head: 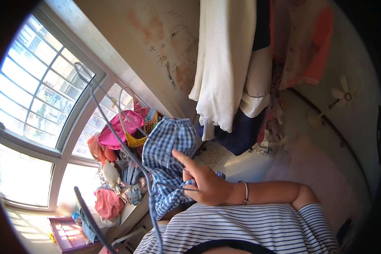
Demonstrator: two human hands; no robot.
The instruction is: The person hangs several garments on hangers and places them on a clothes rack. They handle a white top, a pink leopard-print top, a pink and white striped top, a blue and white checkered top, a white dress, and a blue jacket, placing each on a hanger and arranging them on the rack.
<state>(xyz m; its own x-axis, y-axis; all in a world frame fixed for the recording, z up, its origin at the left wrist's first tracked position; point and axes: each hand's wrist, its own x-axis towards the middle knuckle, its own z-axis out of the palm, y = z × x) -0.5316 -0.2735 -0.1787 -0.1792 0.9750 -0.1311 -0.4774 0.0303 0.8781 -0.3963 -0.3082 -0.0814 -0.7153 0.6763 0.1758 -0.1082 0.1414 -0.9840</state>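
My right hand reaches in from the right, a thin bangle on its wrist. Its index finger lies extended over a blue-and-white checked garment with a gathered elastic edge, while the other fingers curl around bunched cloth lower down. A grey coated-wire hanger crosses in front of the garment. One thin length of wire runs up to my curled fingers; whether they grip it is hard to see. My left hand is out of view.
Light and dark clothes, including a cream garment, hang ahead. Left, a barred window rises above a ledge with piled clothes, a pink bag, a plush toy and a coral cloth. A purple-rimmed tray sits lower left. A fan is far right.
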